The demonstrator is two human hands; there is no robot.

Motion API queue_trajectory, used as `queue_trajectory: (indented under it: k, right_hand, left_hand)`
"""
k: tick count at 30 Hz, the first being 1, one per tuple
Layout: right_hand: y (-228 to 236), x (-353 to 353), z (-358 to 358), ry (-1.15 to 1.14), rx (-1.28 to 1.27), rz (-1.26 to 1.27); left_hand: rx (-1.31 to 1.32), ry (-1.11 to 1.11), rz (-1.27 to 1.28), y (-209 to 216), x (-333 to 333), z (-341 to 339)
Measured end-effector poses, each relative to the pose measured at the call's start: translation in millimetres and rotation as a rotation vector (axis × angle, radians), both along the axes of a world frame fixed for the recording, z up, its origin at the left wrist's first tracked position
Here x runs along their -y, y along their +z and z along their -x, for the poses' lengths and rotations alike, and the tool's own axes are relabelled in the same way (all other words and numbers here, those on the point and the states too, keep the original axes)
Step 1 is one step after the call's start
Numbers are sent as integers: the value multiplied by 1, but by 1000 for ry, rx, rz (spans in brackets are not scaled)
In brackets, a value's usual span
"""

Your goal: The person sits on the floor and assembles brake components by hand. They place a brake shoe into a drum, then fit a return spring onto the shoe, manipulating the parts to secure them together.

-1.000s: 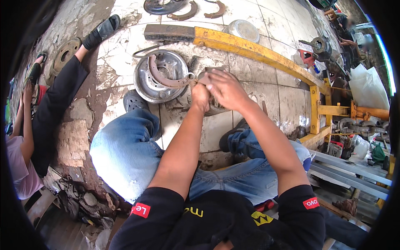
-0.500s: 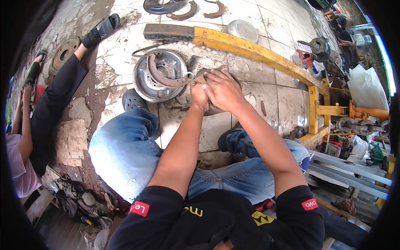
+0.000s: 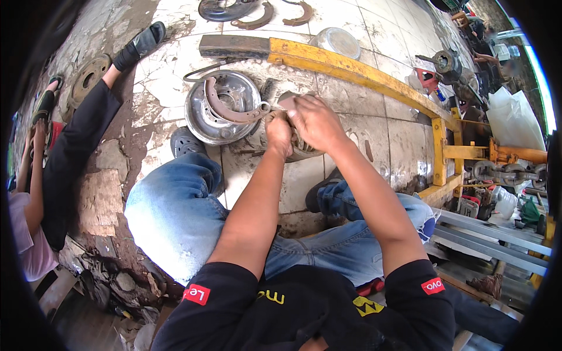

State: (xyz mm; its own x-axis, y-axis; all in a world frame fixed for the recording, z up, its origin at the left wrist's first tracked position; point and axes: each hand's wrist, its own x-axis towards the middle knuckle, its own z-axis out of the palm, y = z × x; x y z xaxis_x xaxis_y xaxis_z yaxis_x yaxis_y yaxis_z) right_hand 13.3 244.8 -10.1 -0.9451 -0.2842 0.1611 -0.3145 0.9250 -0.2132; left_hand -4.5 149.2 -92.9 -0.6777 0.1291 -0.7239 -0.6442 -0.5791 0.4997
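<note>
My left hand [image 3: 278, 133] is closed in a fist in front of me; what it grips is hidden. Beside it my right hand [image 3: 319, 121] pinches a small brown flat piece [image 3: 287, 100], possibly sandpaper or the end of a brake shoe. Beneath both hands a round, dark metal part [image 3: 302, 151], like a brake drum, shows only in part. Just left of them, a curved brake shoe [image 3: 225, 112] with a ring at its near end lies across a round metal backing plate [image 3: 196, 120].
A yellow steel frame [image 3: 357, 69] runs across beyond my hands and down the right. Past it lie a clear round container [image 3: 336, 43], more brake shoes [image 3: 256, 19] and a dark plate [image 3: 225, 8]. Another person's leg [image 3: 88, 140] stretches along the left, near a rusty disc [image 3: 88, 82].
My right hand has slid off the top of my left and turned, so the brown piece and more of the round part below now show. The left hand has barely moved.
</note>
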Motion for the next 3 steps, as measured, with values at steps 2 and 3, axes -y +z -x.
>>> queue_trajectory:
  k: [2, 3]
  right_hand:
    - [18, -7, 10, -331, 344, 150]
    - [31, -6, 15, -565, 583, 247]
  left_hand:
    - [-12, -6, 8, -9, 0, 2]
    - [8, 6, 41, -5, -2, 1]
